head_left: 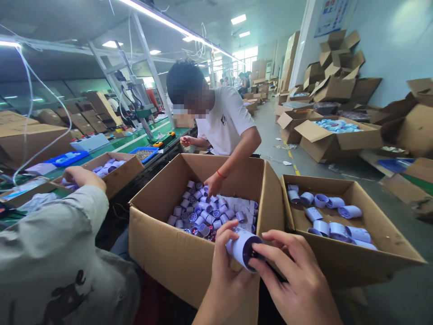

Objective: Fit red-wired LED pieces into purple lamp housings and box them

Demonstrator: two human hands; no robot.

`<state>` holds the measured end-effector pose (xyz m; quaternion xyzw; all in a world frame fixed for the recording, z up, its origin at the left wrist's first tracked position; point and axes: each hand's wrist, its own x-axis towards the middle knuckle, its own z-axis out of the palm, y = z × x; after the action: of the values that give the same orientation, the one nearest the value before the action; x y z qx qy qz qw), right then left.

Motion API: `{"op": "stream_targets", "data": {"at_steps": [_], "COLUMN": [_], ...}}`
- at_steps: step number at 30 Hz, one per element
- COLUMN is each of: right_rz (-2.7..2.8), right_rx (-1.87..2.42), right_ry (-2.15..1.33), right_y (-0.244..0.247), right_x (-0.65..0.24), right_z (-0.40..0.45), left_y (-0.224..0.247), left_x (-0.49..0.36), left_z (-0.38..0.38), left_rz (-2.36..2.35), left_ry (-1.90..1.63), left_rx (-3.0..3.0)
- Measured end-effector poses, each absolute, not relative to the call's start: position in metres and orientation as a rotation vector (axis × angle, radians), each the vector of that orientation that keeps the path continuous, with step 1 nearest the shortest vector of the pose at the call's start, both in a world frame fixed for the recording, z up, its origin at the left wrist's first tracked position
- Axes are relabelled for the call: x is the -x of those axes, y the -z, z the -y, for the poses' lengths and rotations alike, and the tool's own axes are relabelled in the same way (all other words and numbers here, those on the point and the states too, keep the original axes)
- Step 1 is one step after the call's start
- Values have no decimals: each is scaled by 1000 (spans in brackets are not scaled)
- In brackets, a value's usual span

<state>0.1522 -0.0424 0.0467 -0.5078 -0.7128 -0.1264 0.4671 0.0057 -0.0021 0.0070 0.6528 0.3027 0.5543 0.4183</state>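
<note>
While our left hand (225, 266) curls closed around a purple cup (241, 247) above the large carton's near edge, our right hand (296, 266) is partly closed, its thumb and forefinger at the cup's open mouth; whether they pinch anything, we cannot tell. Surfaces and room, as we find them: one large carton (169, 246), open, holding many loose cups (203, 212); one shallower box (352, 266) to its right, with more cups; one green bench (118, 142) at left, bearing a blue tray (131, 150) of small parts and a cardboard box (126, 174) of purple pieces; one grey floor (287, 164) with a yellow line; strip lights (189, 34) overhead; open cartons (338, 85) heaped at right. Two persons: one in white (226, 117) reaching into the large carton, one in grey (61, 253) reaching into the bench box. Writing: one wall poster (333, 13), its characters too blurred to read; faint print on our cup, illegible; the grey shirt, a dark animal figure.
</note>
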Motion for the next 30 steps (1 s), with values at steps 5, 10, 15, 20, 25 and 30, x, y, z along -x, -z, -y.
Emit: {"op": "stream_targets", "data": {"at_steps": [5, 10, 15, 20, 25, 30], "right_rz": [1680, 1694, 1773, 1876, 1833, 1752], "right_rx": [1267, 1261, 1174, 1112, 1096, 882], "right_ry": [218, 86, 123, 16, 13, 146], "right_y": [-51, -56, -60, -57, -48, -37], "right_x": [-144, -139, -151, -159, -152, -144], "right_z": [33, 31, 37, 38, 32, 29], "left_y": [-5, -12, -21, -23, -32, -42], "left_x": [-1, -1, 2, 0, 3, 10], "left_z": [1, -2, -2, 3, 6, 6], "left_rz": [-664, -609, -653, -586, -272, -650], "left_ry": [-1335, -1310, -1257, -1151, -940, -1047], "left_rx": [-1758, -1768, -1591, -1292, -1158, -1407]}}
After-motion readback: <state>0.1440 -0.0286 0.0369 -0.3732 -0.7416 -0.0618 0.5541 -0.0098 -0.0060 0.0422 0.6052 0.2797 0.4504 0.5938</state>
